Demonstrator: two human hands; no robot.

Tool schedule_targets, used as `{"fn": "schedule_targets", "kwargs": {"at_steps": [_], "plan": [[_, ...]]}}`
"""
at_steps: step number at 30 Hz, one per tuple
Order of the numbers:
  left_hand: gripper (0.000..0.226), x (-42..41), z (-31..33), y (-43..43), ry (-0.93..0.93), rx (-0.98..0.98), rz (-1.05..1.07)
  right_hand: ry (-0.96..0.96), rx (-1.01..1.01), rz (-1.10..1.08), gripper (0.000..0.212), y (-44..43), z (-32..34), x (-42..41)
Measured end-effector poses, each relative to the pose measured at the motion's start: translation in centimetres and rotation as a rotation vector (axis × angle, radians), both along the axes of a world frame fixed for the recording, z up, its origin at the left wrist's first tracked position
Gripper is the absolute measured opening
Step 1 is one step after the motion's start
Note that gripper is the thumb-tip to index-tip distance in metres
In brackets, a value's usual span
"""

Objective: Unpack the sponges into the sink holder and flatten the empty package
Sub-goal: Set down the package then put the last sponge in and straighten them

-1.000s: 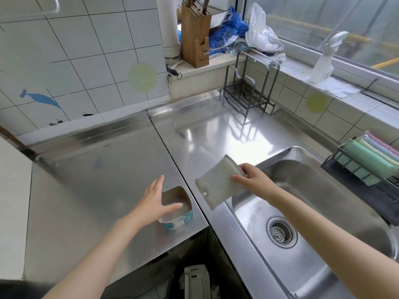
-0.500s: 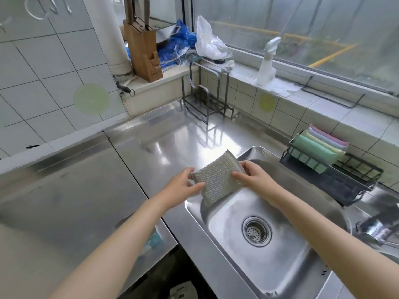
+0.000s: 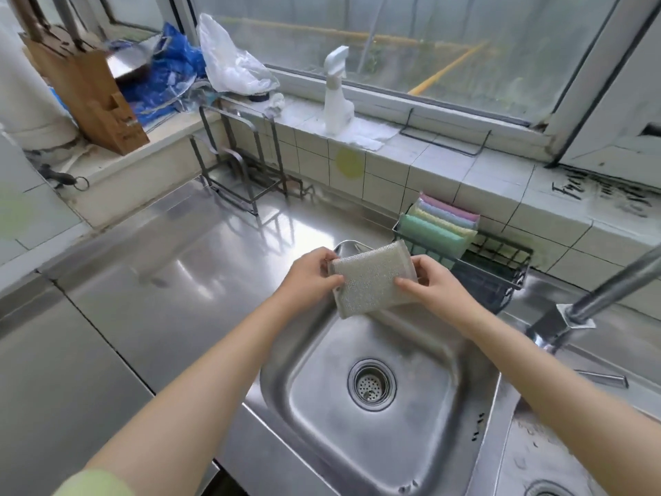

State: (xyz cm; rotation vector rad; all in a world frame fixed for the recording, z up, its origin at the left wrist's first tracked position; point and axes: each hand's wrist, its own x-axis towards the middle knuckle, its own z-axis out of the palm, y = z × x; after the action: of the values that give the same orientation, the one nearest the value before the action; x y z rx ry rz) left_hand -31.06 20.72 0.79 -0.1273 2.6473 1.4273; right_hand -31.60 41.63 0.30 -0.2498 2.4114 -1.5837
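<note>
Standing on the ledge at the far left, a wooden knife block (image 3: 89, 98) leans beside a white pipe (image 3: 25, 102), with crumpled blue plastic (image 3: 161, 80) and a white plastic bag (image 3: 229, 66) heaped behind it against the window. No brand or lettering on any of these can be read. Below them an empty dark wire rack (image 3: 236, 166) sits on the steel counter (image 3: 161, 273).

Further along the tiled sill stands a white spray bottle (image 3: 336, 102) on a folded white cloth (image 3: 361, 136); its label, if it has one, cannot be made out.

Over the back edge of the sink (image 3: 375, 424), both hands hold one grey mesh sponge (image 3: 372, 281) in the air. The left hand (image 3: 307, 277) pinches the sponge's left edge between thumb and fingers; the right hand (image 3: 434, 288) grips its right side, thumb on the near face. The sponge is tilted, its flat face toward the person, and bears no print that I can see.

Just behind it, the black wire sink holder (image 3: 500, 255) sits on the sink's rear rim against the tiled wall. A row of coloured sponges (image 3: 440, 223), green, yellow, blue and pink, stands on edge in its left end; its right end is bare wire.

On the sill at the right some dark scrawled marks (image 3: 601, 191) show, too smeared to read. The steel faucet (image 3: 590, 302) slants in from the right edge. The empty package is not in view.
</note>
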Motion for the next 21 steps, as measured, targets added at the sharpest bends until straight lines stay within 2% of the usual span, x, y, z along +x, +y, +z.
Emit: {"fn": "schedule_targets", "kwargs": {"at_steps": [7,16,19,21], "plan": [[0.026,-6.1,1.1,4.6,0.111,-0.096,-0.141,0.101,0.095,-0.159,0.014,3.9,0.3,-3.9],[0.023,-11.9,1.7,8.8,0.279,-0.202,-0.212,0.285,0.262,-0.408,0.018,6.1,-0.5,-7.7],[0.024,-12.8,1.6,9.1,0.333,-0.245,-0.225,0.327,0.308,-0.417,0.014,5.9,-0.9,-7.8],[0.024,-13.5,1.2,9.2,0.339,-0.273,-0.243,0.343,0.369,-0.405,0.018,5.9,-1.3,-7.9]]}}
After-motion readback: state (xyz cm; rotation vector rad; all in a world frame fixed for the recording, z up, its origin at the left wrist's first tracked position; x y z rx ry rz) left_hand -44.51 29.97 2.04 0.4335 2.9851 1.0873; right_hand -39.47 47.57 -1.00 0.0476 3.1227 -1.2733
